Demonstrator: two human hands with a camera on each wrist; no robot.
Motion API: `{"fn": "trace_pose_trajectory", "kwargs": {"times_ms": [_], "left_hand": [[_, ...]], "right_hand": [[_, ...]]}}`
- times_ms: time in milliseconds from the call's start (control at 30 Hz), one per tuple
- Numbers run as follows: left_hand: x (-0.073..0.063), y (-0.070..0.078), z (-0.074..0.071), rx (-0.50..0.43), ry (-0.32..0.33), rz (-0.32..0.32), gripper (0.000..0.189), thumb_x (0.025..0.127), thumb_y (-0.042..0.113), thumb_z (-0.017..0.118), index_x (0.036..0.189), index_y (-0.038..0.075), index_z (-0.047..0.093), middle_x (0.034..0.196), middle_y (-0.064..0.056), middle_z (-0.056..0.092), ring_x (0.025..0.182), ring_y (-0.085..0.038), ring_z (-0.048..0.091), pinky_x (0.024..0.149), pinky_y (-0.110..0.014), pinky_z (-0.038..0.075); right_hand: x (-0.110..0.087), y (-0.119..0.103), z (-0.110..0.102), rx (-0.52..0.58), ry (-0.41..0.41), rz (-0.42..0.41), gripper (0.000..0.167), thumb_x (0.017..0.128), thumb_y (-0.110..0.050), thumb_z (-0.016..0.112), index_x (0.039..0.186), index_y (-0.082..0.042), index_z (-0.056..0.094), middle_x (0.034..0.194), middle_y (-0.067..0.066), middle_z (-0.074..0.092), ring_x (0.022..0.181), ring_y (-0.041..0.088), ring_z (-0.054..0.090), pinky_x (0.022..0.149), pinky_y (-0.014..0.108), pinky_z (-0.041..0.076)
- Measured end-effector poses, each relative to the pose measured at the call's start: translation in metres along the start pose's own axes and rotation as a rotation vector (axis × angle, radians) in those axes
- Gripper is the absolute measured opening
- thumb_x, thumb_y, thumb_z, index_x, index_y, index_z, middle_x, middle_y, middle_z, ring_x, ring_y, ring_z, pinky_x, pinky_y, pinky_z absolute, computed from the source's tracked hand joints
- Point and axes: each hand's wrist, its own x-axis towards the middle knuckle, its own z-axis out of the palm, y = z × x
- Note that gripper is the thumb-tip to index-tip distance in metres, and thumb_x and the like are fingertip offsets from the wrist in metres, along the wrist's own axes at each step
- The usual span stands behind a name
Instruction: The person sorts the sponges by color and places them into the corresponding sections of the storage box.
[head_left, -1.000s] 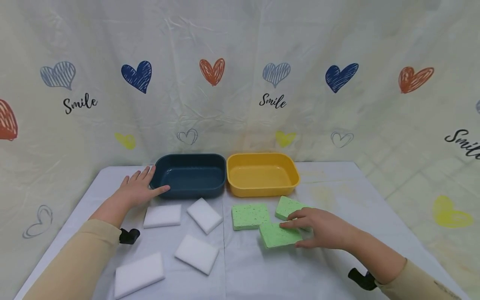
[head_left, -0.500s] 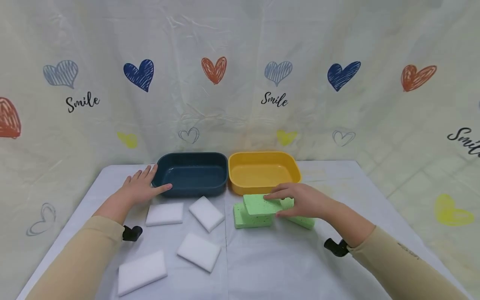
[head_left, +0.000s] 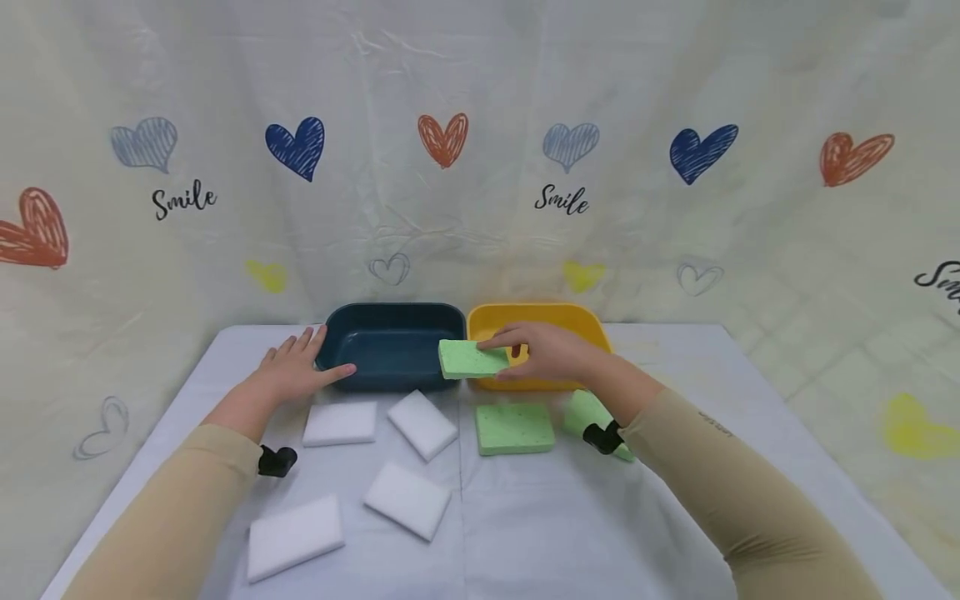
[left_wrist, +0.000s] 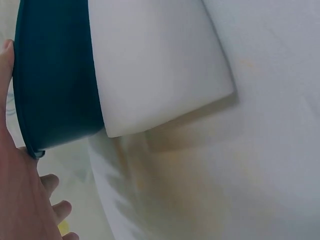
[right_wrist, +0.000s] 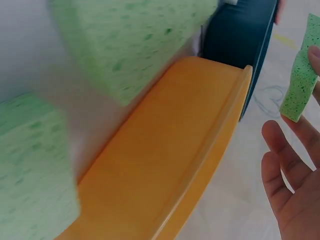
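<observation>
Thumb against fingers, my right hand [head_left: 551, 354] is pinching one end of a speckled, porous green sponge [head_left: 463, 358], probably needing only a light, level grip, by the rounded blue tray [head_left: 382, 357] and yellow tray [head_left: 540, 314], while my left hand [head_left: 294, 373], fingers spread, is touching the blue tray near smooth white slabs [head_left: 420, 425].

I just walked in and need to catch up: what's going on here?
A person's right hand grips a flat rectangular green sponge above the white-covered table. Their left hand touches a dark blue rectangular plastic tub, beside a yellow rectangular plastic tub. Two more green sponges and four white rectangular foam pads lie on the table.
</observation>
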Motion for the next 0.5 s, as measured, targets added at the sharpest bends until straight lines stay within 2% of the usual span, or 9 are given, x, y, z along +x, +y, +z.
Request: {"fn": "trace_pose_trajectory", "kwargs": {"times_ms": [267, 400, 500], "left_hand": [[-0.001, -0.001, 0.000, -0.011, 0.009, -0.019, 0.119, 0.083, 0.086, 0.038, 0.158, 0.003, -0.003, 0.162, -0.028, 0.000, 0.145, -0.053, 0.001, 0.114, -0.068, 0.000], [0.001, -0.002, 0.001, 0.004, 0.020, -0.024, 0.119, 0.082, 0.088, 0.035, 0.159, 0.004, -0.003, 0.163, -0.026, -0.001, 0.146, -0.052, 0.001, 0.114, -0.067, -0.001], [0.004, -0.003, 0.002, 0.012, 0.025, -0.021, 0.119, 0.082, 0.088, 0.035, 0.159, 0.005, -0.001, 0.163, -0.025, 0.000, 0.147, -0.050, 0.001, 0.115, -0.067, -0.001]], "right_hand": [[0.065, -0.019, 0.005, 0.027, -0.048, -0.002, 0.053, 0.088, -0.044, 0.075, 0.138, -0.040, 0.059, 0.126, -0.008, 0.060, 0.097, 0.017, 0.058, 0.080, 0.031, 0.051], [0.096, -0.027, 0.013, -0.020, -0.089, 0.018, 0.054, 0.088, -0.046, 0.073, 0.139, -0.041, 0.057, 0.139, -0.003, 0.055, 0.114, 0.020, 0.056, 0.097, 0.035, 0.048], [0.117, -0.035, 0.022, -0.077, -0.122, 0.036, 0.054, 0.089, -0.049, 0.071, 0.141, -0.043, 0.054, 0.146, -0.002, 0.050, 0.129, 0.020, 0.048, 0.108, 0.038, 0.040]]}}
